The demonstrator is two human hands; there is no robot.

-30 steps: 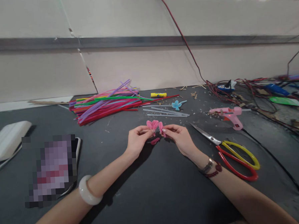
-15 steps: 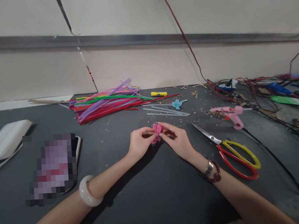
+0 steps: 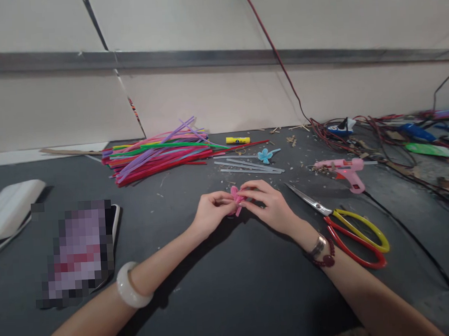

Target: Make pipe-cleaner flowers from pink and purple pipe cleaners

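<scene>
A small pink pipe-cleaner flower (image 3: 235, 198) sits between my two hands just above the dark table (image 3: 231, 288). My left hand (image 3: 210, 213) pinches it from the left with closed fingers. My right hand (image 3: 268, 203) presses its fingertips onto the flower from the right and partly covers it. A white bangle is on my left wrist; a watch and a dark red bead bracelet are on the right one.
A pile of coloured pipe cleaners (image 3: 156, 154) lies behind the hands, with a yellow glue stick (image 3: 237, 140), grey glue sticks (image 3: 249, 166) and a blue flower (image 3: 265, 156). Scissors (image 3: 344, 224) and a pink glue gun (image 3: 341, 171) lie right. A phone (image 3: 78, 251) and white box (image 3: 10, 207) lie left.
The two hands have come together: the pink loops that were held apart a second ago are now bunched into one small flower, lower and nearer the table.
</scene>
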